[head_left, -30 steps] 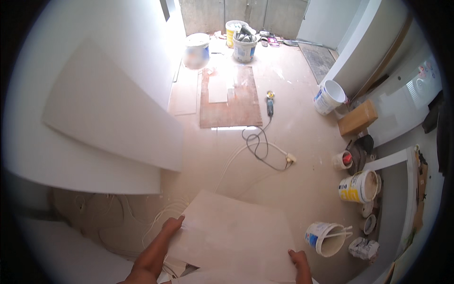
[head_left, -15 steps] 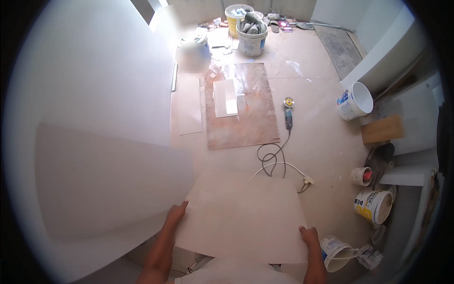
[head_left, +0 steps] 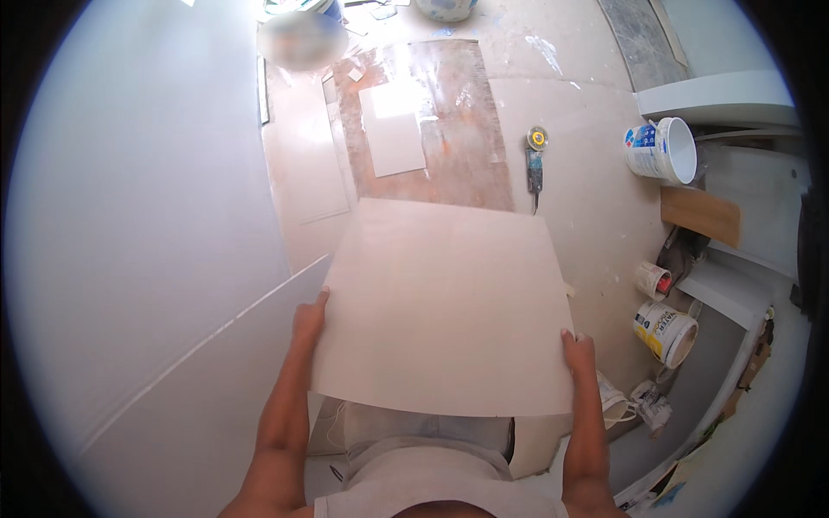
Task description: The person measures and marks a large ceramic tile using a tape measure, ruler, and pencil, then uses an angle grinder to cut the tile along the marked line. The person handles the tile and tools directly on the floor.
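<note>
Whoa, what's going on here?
Someone's left hand and right hand hold a large, flat, pale beige panel by opposite edges. Beyond it, on the floor, lies a reddish-brown rectangular board with a smaller pale rectangular piece on it. A teal power tool with a yellow-centred disc lies to the board's right.

A broad, flat, pale-beige panel (head_left: 445, 311) is held up in mid-air, gripped by its left and right edges! Its plain, smooth face is turned upward, all four corners are shown, and its far edge is seen narrower than the near one.
</note>
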`<state>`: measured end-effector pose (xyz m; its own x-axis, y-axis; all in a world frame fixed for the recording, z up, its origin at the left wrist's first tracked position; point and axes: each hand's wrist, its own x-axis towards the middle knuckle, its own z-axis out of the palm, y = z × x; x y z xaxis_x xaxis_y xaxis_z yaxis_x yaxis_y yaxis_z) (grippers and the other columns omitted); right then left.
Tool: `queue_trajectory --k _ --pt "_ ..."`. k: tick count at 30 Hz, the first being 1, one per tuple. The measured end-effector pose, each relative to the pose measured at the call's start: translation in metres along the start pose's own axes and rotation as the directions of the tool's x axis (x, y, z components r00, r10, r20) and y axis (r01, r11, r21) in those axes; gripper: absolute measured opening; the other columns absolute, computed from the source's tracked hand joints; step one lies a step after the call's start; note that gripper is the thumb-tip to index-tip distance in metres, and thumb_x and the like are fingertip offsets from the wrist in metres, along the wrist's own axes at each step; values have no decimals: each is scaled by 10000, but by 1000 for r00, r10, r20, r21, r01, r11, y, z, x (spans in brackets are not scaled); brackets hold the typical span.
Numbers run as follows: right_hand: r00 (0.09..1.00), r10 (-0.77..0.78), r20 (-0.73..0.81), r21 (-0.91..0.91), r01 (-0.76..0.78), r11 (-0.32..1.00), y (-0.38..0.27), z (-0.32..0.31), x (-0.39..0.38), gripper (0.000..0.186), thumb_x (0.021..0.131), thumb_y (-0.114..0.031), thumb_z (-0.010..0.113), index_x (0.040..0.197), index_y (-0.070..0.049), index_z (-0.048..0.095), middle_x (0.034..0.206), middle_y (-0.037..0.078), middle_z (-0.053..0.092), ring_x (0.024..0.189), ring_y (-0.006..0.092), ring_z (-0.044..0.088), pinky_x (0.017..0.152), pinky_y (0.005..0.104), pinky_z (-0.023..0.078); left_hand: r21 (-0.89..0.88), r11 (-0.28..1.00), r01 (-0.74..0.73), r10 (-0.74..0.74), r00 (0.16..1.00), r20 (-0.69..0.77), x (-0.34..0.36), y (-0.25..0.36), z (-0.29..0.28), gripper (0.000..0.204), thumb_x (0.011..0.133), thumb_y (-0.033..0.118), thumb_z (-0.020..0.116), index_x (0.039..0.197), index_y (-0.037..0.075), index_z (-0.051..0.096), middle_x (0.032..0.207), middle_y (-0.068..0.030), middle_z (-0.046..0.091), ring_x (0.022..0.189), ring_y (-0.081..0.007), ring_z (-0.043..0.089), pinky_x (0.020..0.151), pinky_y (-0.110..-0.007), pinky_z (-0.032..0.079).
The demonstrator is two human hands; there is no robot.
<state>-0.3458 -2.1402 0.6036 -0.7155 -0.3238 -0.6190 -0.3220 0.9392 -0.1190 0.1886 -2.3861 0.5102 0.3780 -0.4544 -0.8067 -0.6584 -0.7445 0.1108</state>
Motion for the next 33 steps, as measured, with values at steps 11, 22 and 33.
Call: queue_trajectory --k 11,22,33 --pt "890 -347 -296 175 408 896 -170 127 270 506 922 -394 652 870 110 654 746 271 650 727 376 661 712 447 500 -449 821 -353 206 916 -344 176 153 27 558 888 519 699 787 -24 612 729 -49 547 673 -152 459 631 -343 429" --pt "812 -449 -373 278 559 781 -297 251 506 556 904 -422 681 705 81 556 610 179 520 601 203 464 601 436 423 -601 640 -479 241 868 -434 397 234 117 528 895 547 687 673 133 446 687 42 384 631 -90 335 556 -287 310" --pt "795 -439 -419 233 561 794 -333 290 563 574 874 -493 679 769 70 635 718 236 640 701 328 639 694 444 501 -532 628 -568 378 820 -430 469 258 160 569 870 604 686 712 95 488 694 26 406 644 -127 345 593 -313 350"
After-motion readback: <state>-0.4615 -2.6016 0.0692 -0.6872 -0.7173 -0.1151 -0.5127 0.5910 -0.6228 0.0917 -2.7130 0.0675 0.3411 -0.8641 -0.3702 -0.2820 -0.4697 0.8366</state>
